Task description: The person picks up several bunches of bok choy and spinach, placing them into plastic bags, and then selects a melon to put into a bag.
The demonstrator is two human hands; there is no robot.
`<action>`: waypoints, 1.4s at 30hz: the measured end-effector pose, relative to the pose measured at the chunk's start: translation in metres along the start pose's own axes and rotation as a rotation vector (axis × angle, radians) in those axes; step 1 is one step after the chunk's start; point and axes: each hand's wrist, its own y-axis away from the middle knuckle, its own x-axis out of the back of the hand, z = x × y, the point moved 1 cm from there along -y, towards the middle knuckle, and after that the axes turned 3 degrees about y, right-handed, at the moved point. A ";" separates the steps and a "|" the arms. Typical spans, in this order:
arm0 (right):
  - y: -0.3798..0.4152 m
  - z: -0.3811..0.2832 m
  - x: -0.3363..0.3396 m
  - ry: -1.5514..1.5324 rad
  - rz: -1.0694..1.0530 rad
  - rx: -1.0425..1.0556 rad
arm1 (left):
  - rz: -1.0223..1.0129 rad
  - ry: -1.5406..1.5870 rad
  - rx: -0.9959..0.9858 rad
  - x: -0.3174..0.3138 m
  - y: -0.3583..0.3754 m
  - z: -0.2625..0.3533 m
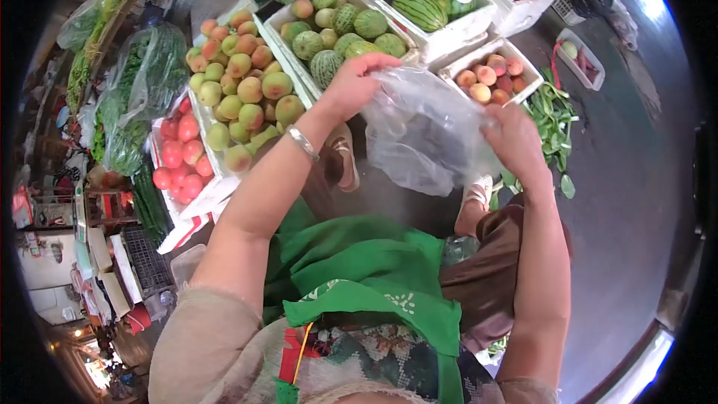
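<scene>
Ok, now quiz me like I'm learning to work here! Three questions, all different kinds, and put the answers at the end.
1. What do the left hand and the right hand hold between them?

2. True or false: the watermelons and the tomatoes share one box.

3. Pick one. The silvery bracelet is nearer to:
A) the right hand
B) the left hand

Key:
1. A clear plastic bag.
2. False. The striped watermelons lie apart from the red tomatoes, with other produce between them.
3. B.
</scene>
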 end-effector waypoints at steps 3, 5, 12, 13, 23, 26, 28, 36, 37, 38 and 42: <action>-0.002 0.005 0.010 0.001 0.218 0.029 | -0.020 -0.085 -0.054 0.000 -0.003 -0.001; -0.012 0.017 0.009 -0.254 0.327 0.082 | -0.030 -0.195 -0.129 0.000 -0.004 0.000; -0.019 0.016 0.013 -1.328 -0.024 -0.148 | -0.062 -0.717 -0.411 -0.011 0.011 0.007; -0.018 0.011 0.016 -1.324 -0.025 -0.148 | 0.019 -0.942 -0.446 -0.009 0.009 0.001; 0.008 0.005 0.032 -1.183 -0.148 -0.066 | 0.226 -0.282 -0.013 0.049 -0.014 -0.036; 0.013 0.011 0.029 -0.798 -0.338 -0.028 | 0.253 -0.038 0.072 0.048 -0.015 -0.035; 0.011 0.018 0.017 -0.565 -0.420 -0.006 | 0.336 -0.086 0.036 0.044 -0.015 -0.031; -0.005 0.022 0.024 -1.194 -0.020 -0.220 | -0.090 -0.373 -0.107 0.026 0.003 -0.018; -0.003 0.023 0.027 -1.359 -0.082 -0.226 | -0.050 -0.670 -0.217 0.026 0.004 -0.021; -0.003 0.024 0.029 -1.522 -0.146 -0.230 | -0.050 -0.668 -0.219 0.029 0.004 -0.023; -0.004 0.027 0.028 -1.475 0.022 -0.272 | 0.108 -1.238 -0.218 0.042 0.005 -0.024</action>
